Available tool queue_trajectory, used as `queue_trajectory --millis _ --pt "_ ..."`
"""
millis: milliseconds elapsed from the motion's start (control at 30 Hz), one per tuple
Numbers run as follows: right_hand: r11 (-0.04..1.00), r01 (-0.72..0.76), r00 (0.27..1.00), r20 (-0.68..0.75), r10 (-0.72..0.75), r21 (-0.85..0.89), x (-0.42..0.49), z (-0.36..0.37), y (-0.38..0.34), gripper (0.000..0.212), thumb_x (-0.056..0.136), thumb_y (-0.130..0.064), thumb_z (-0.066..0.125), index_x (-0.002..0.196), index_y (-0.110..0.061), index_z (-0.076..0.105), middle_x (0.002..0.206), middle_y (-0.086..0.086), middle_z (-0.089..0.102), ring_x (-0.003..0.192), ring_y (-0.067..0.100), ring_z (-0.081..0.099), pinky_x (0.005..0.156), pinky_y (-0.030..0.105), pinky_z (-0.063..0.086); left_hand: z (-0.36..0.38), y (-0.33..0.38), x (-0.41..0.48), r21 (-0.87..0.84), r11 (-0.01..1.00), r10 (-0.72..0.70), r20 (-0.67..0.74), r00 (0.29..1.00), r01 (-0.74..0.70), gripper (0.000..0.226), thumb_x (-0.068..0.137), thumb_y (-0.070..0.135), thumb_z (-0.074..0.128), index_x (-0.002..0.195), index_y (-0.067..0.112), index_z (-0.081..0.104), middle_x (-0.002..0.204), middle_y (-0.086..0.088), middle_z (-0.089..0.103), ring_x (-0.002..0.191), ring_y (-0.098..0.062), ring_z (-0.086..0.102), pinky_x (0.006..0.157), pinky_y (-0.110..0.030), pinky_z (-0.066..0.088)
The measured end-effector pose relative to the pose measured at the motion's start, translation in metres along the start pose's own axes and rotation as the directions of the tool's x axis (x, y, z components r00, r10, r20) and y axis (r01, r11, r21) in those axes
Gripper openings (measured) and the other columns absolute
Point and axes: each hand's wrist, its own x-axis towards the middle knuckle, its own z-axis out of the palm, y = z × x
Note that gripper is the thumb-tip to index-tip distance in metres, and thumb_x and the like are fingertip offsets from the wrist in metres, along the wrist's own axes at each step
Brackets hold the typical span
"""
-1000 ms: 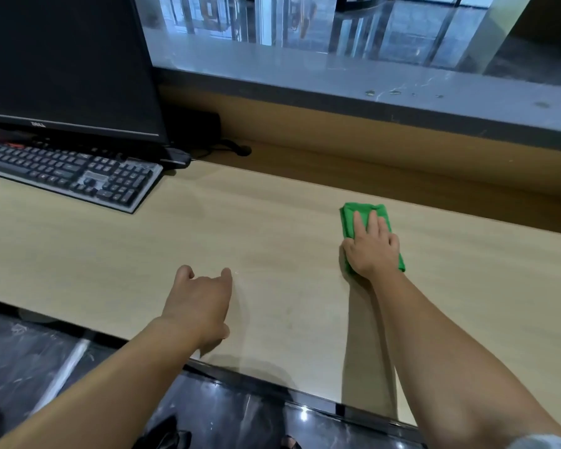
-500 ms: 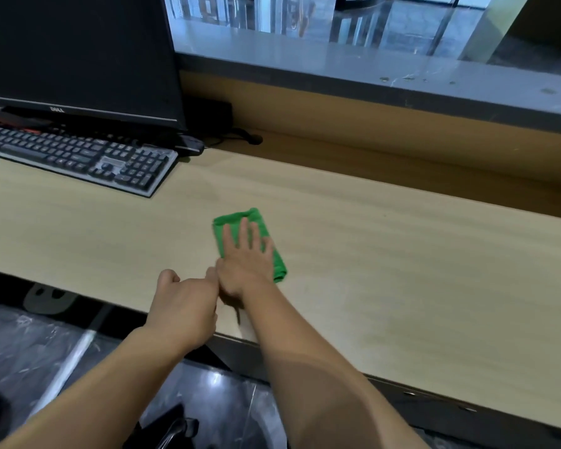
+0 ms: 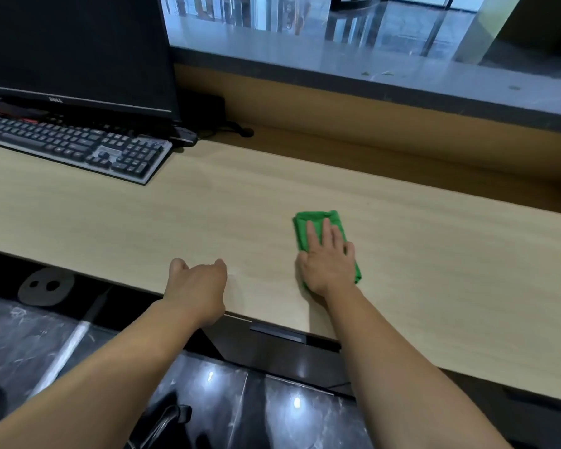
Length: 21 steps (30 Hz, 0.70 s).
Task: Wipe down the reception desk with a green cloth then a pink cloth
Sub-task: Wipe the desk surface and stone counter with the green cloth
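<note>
- Nearest to us, at the front edge of the counter [image 3: 434, 270], the left hand [image 3: 196, 286] rests with its fingers loosely bent. It holds nothing, and we judge that it only props the body.
- A little farther and to the right, well apart from it, the right hand [image 3: 329, 267] lies flat. Its fingers are straight and press down on the green cloth [image 3: 318, 220] without gripping it.
- The green cloth is folded to a narrow rectangle and lies on the counter directly under this hand. Its long axis runs away from us, nearly in line with the right forearm. 1 end shows beyond the fingertips, and 1 corner shows beside the wrist on the right.
- The long side of the cloth stands across a sideways stroke. We judge therefore that a sweep to the left or to the right covers the widest band.
- Farther to the left are the keyboard [image 3: 78, 147] and, behind it, the dark monitor [image 3: 72, 50]. A sweep to the left must stop before them, we think.
- We see no pink cloth, so in our judgement the task is in its 1st part.
</note>
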Motion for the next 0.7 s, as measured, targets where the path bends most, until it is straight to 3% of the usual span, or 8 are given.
queue_trajectory --millis 167,300,433,533,600,700 --pt "0.984 -0.177 0.984 -0.002 0.177 0.008 -0.018 -0.008 0.049 0.064 0.101 -0.040 0.023 0.156 -0.028 -0.008 0.162 0.005 -0.016 0.150 0.024 -0.007 0.118 0.043 0.006 -0.005 0.001 -0.011 -0.062 0.998 -0.009 0.031 0.999 0.011 0.024 0.079 0.005 0.042 0.097 0.020 0.048 0.081 0.007 0.062 0.079 -0.018 0.055 0.073 -0.032 0.016" --pt "0.975 -0.210 0.978 0.014 0.210 0.070 -0.023 -0.005 0.020 0.066 0.101 -0.040 0.024 0.156 -0.025 -0.009 0.161 0.008 -0.018 0.149 0.029 -0.008 0.118 0.048 0.003 0.000 -0.001 -0.027 -0.088 0.996 -0.009 0.044 0.999 0.013 0.023 0.078 0.007 0.045 0.095 0.021 0.044 0.083 0.006 0.062 0.086 -0.019 0.058 0.076 -0.031 0.018" --pt "0.999 -0.009 1.000 0.024 0.008 0.052 -0.038 0.016 -0.062 0.067 0.102 -0.037 0.026 0.155 -0.023 -0.013 0.159 0.010 -0.024 0.149 0.032 -0.011 0.117 0.052 -0.003 0.001 -0.008 -0.037 -0.100 0.994 -0.040 0.037 0.999 0.043 0.028 0.078 0.008 0.042 0.103 0.021 0.041 0.082 0.007 0.062 0.084 -0.019 0.056 0.086 -0.032 0.023" --pt "0.985 0.168 0.983 0.065 -0.170 0.025 -0.048 0.031 -0.115 0.067 0.102 -0.037 0.026 0.155 -0.022 -0.013 0.159 0.010 -0.025 0.148 0.033 -0.013 0.116 0.052 -0.006 -0.001 -0.010 -0.041 -0.097 0.993 -0.054 0.083 0.995 0.062 0.053 0.080 0.011 0.045 0.132 0.018 0.034 0.105 0.006 0.064 0.110 -0.018 0.057 0.103 -0.036 0.023" --pt "0.970 0.243 0.966 0.089 -0.242 0.003 -0.049 0.035 -0.125 0.067 0.103 -0.037 0.028 0.155 -0.023 -0.011 0.159 0.009 -0.025 0.149 0.031 -0.014 0.117 0.051 -0.006 -0.003 -0.010 -0.041 -0.091 0.993 -0.060 0.119 0.991 0.071 0.063 0.082 0.012 0.046 0.141 0.016 0.026 0.121 0.005 0.062 0.122 -0.016 0.053 0.109 -0.037 0.020" --pt "0.962 0.273 0.960 0.074 -0.271 -0.017 -0.049 0.034 -0.108 0.067 0.102 -0.037 0.030 0.155 -0.026 -0.009 0.161 0.005 -0.022 0.149 0.027 -0.011 0.117 0.047 -0.004 -0.006 -0.007 -0.040 -0.070 0.995 -0.067 0.129 0.989 0.077 0.060 0.081 0.013 0.048 0.138 0.014 0.030 0.113 0.004 0.063 0.118 -0.017 0.055 0.109 -0.038 0.020"
